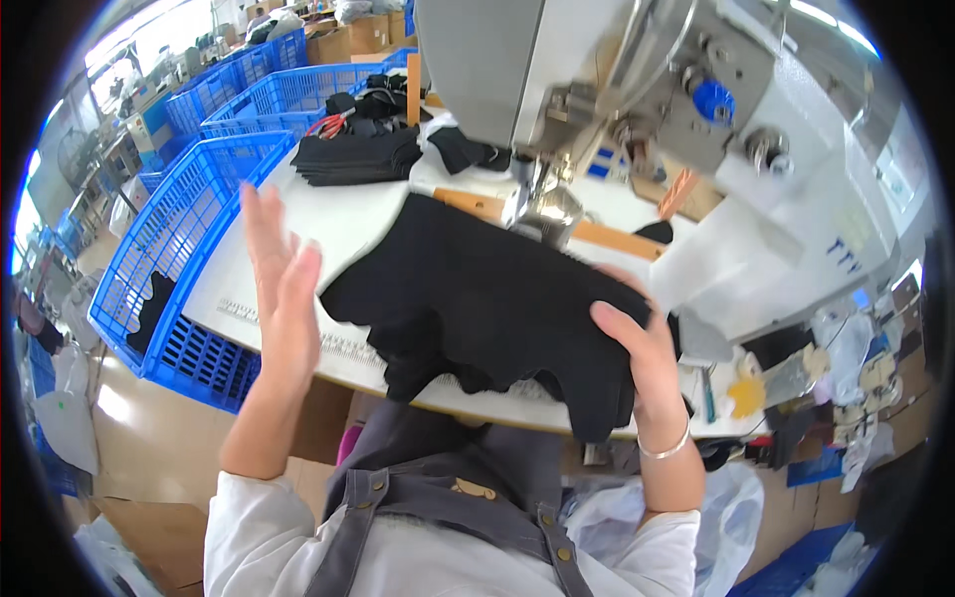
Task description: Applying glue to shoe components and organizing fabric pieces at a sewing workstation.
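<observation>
A stack of black cut fabric pieces (497,298) is held up over the white sewing table (224,269), its lower edges hanging unevenly. My right hand (637,343) grips its right end, thumb on top and the other fingers behind. To the left, my left hand (284,289) is raised with its fingers stretched out, apart from the fabric and holding nothing. Just beyond the fabric stands the sewing machine's needle and presser area (542,204); the fabric partly covers the table there.
Left of the table stands a blue plastic crate (184,234) with a black piece inside. Folded black fabric (358,154) lies at the back, near red-handled scissors (331,123). A wooden strip (617,239) crosses the table by the machine. The grey-white machine head (716,129) overhangs the right.
</observation>
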Available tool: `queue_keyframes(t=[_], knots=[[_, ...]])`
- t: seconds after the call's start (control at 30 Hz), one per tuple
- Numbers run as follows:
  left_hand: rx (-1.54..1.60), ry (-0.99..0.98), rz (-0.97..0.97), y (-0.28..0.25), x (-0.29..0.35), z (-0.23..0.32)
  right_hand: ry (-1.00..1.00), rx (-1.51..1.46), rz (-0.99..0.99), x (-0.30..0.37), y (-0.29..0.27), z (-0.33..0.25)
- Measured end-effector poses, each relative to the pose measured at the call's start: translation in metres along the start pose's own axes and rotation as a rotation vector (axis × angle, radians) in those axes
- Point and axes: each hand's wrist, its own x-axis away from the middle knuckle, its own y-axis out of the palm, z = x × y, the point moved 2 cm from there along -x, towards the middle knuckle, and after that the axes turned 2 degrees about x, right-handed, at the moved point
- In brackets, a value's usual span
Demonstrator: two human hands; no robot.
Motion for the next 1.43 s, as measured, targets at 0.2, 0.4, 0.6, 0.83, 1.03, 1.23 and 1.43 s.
queue_keyframes(t=[0.2, 0.4, 0.6, 0.83, 1.03, 1.23, 1.43], knots=[[-0.786, 0.537, -1.111, 0.064, -0.033, -0.009, 0.139, 0.326, 0.004, -0.042, -0.030, 0.019], [-0.971, 0.494, -1.253, 0.090, -0.031, -0.036, -0.579, 1.179, 0.087, -0.043, -0.033, 0.014], [-0.995, 0.457, -1.303, 0.088, -0.039, -0.036, -0.467, 1.311, -0.077, -0.032, -0.027, 0.013], [-0.961, 0.605, -1.349, 0.083, -0.043, -0.009, -0.496, 1.388, -0.049, -0.021, -0.019, 0.002], [-0.643, 0.694, -1.245, 0.110, -0.024, -0.027, -0.742, 1.452, 0.071, -0.017, -0.018, -0.011], [-0.627, 0.687, -1.258, 0.131, -0.017, -0.027, -1.283, 1.275, 1.233, 0.036, -0.155, -0.098], [-0.684, 0.749, -1.220, 0.137, -0.011, -0.017, -0.572, 1.180, 1.176, 0.113, -0.428, -0.263]])
